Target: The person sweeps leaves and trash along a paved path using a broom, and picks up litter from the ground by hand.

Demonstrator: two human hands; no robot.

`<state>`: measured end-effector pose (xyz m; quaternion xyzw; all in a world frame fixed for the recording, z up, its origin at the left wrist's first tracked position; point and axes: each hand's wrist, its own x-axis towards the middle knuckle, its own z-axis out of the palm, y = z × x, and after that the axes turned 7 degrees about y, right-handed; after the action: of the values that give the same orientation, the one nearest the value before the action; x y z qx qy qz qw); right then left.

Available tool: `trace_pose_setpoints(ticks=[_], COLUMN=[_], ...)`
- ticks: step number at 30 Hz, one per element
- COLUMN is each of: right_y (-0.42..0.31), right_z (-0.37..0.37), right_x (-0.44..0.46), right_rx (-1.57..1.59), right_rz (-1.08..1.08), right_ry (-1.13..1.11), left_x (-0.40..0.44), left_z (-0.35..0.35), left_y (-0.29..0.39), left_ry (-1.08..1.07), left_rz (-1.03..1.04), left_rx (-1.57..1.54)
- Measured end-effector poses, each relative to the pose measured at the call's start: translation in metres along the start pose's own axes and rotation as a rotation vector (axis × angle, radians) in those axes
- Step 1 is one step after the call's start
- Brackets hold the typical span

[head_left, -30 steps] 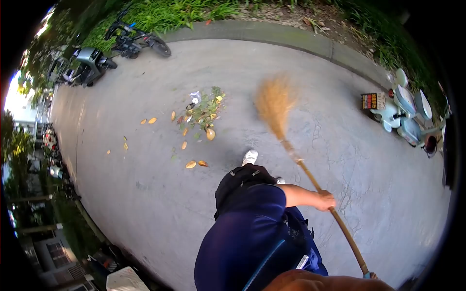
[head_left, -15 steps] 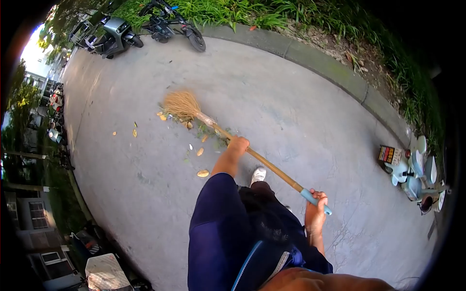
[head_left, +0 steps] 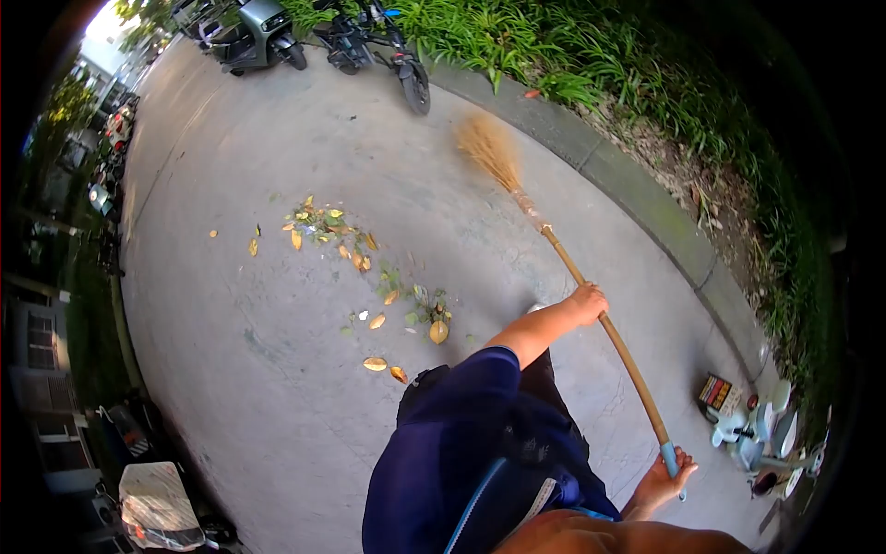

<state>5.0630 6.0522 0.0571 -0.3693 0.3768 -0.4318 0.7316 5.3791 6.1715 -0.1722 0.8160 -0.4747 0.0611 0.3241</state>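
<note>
the fingers of my left hand [head_left: 584, 304] are wrapped round a long broom with a tan bamboo shaft [head_left: 629, 369], about midway up, and those of my right hand [head_left: 666, 480] curl round its smooth light-blue end grip [head_left: 668, 454]. the broom lies slantwise on the road side of a low grey concrete kerb [head_left: 640, 199], its fanned golden bristle head [head_left: 491, 152] near the kerb. i judge it light for its length, the shaft stiff, the bristles springy; bare bamboo should give good purchase, while the smooth grip could slip under sweat. the bristles are blurred, so i can't tell whether they touch the dull grey paving [head_left: 277, 314]. yellow-brown leaves [head_left: 439, 332] lie with green sprigs well out from the kerb. a black two-wheeler [head_left: 415, 88] stands with its front wheel just beside the kerb; leafy green plants [head_left: 591, 55] grow behind the kerb.
</note>
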Motion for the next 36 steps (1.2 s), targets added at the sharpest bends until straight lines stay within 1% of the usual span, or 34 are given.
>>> trace_pose_setpoints(ticks=[1, 3, 4, 5, 7, 9, 10, 11, 12, 13, 15, 18, 19, 21, 22, 24, 25, 27, 29, 31, 32, 33, 34, 35, 36], right_y=[0.012, 0.032, 0.038, 0.047, 0.066, 0.093, 0.108, 0.116, 0.125, 0.133, 0.132, 0.122, 0.120, 0.131, 0.146, 0.185, 0.201, 0.220, 0.224, 0.227, 0.232, 0.239, 0.256, 0.275, 0.292], right_z=[0.027, 0.071, 0.087, 0.110, 0.152, 0.199, 0.216, 0.233, 0.239, 0.244, 0.260, 0.282, 0.295, 0.324, 0.340, 0.372, 0.388, 0.414, 0.434, 0.463, 0.484, 0.509, 0.532, 0.562, 0.600], right_x=[0.013, 0.041, 0.066, 0.084, 0.114, 0.128, 0.136, 0.139, 0.152, 0.166, 0.189, 0.209, 0.207, 0.198, 0.195, 0.191, 0.189, 0.189, 0.190, 0.192, 0.189, 0.184, 0.175, 0.157, 0.123], right_rx=[0.005, -0.022, -0.046, -0.036, -0.084, -0.137, -0.118, -0.051, 0.010, 0.080, 0.085, 0.100, 0.092, 0.046, 0.051, 0.017, -0.025, -0.024, 0.013, 0.101, 0.100, 0.096, 0.041, -0.015, -0.132], right_rz=[0.006, -0.108, -0.155, -0.149, -0.012, 0.050, 0.142, 0.264, 0.312, 0.361, 0.332, 0.308, 0.282, 0.209, 0.198, 0.209, 0.219, 0.239, 0.279, 0.333, 0.346, 0.360, 0.323, 0.289, 0.203], right_ry=[-0.017, -0.147, -0.236, -0.253, -0.366, -0.477, -0.504, -0.474, -0.476, -0.478, -0.469, -0.445, -0.442, -0.515, -0.493, -0.491, -0.488, -0.452, -0.321, -0.341, -0.388, -0.433, -0.445, -0.463, -0.561], left_x=[0.009, 0.022, 0.021, 0.017, 0.007, 0.000, 0.001, 0.005, 0.014, 0.025, 0.047, 0.090, 0.099, 0.109, 0.108, 0.092, 0.089, 0.090, 0.105, 0.123, 0.125, 0.124, 0.120, 0.112, 0.100], left_z=[0.002, 0.006, 0.007, 0.001, -0.011, -0.032, -0.049, -0.062, -0.068, -0.080, -0.104, -0.111, -0.111, -0.103, -0.103, -0.100, -0.104, -0.140, -0.172, -0.210, -0.221, -0.227, -0.234, -0.239, -0.243], left_y=[-0.020, -0.049, -0.060, -0.075, -0.114, -0.157, -0.174, -0.189, -0.196, -0.204, -0.217, -0.232, -0.243, -0.273, -0.294, -0.341, -0.359, -0.377, -0.392, -0.420, -0.441, -0.465, -0.489, -0.520, -0.556], left_ry=[0.010, -0.109, -0.093, -0.076, -0.131, -0.211, -0.247, -0.280, -0.279, -0.249, -0.215, -0.175, -0.176, 0.056, 0.059, -0.160, -0.159, -0.450, -0.402, -0.382, -0.376, -0.208, -0.039, -0.031, 0.009], left_rz=[-0.008, -0.180, -0.216, -0.250, -0.317, -0.385, -0.435, -0.488, -0.504, -0.482, -0.424, -0.359, -0.372, -0.323, -0.320, -0.392, -0.388, -0.382, -0.356, -0.311, -0.320, -0.361, -0.405, -0.425, -0.454], left_rx=[0.014, 0.077, 0.071, 0.072, 0.124, 0.252, 0.316, 0.380, 0.379, 0.398, 0.412, 0.382, 0.385, 0.168, 0.176, 0.119, 0.114, 0.080, 0.049, 0.152, 0.148, 0.194, 0.240, 0.236, 0.337])
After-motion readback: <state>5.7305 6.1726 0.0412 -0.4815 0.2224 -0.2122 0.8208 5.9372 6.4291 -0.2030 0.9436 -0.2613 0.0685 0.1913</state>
